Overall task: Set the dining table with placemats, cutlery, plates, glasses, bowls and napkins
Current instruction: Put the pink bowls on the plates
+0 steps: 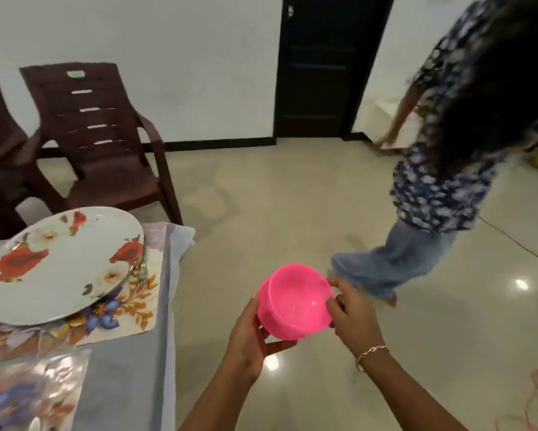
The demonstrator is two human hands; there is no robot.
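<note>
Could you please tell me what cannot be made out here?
Head view:
Pink bowl: one or two nested, unclear; left hand and right hand cover its sides.
Cutlery: mostly hidden under the floral plate.
Near placemat: cut by the frame edge, glare-washed.

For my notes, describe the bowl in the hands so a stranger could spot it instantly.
Start at the grey-clothed table on the left; just right of its edge, over the tiled floor, the left hand and right hand hold the bowl between them. It is plain bright pink, unlike the white rose-patterned plate on the table.
</note>
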